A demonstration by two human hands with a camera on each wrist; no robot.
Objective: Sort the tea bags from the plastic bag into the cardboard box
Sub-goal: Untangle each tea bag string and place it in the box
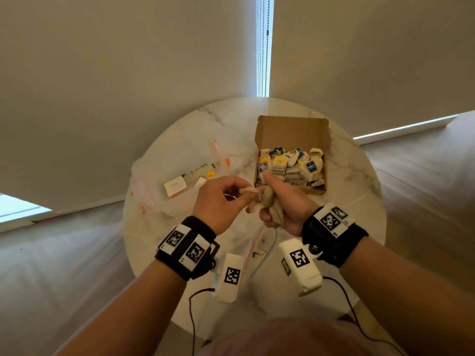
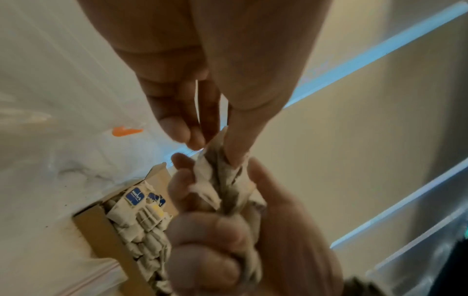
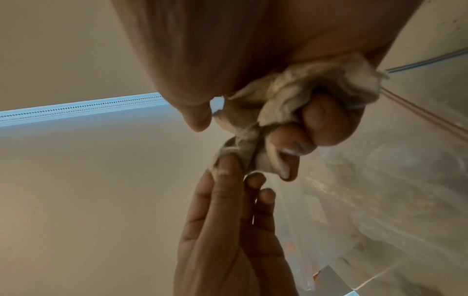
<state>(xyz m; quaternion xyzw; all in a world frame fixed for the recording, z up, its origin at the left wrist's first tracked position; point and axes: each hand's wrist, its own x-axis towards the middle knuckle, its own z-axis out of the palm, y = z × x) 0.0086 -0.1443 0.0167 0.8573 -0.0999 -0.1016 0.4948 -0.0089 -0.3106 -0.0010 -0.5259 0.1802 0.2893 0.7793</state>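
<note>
Tea bags (image 1: 270,205), crumpled soft paper, bunch inside your right hand (image 1: 285,199)'s curled fingers; your left hand (image 1: 221,199) pinches one.

A crumpled bunch of pale tea bags (image 1: 270,204) is held above the worktop's middle, the open cardboard box (image 1: 291,134) near the far right edge is packed with tagged tea bags, and the clear plastic bag (image 1: 164,181) lies flat toward the left edge.
</note>
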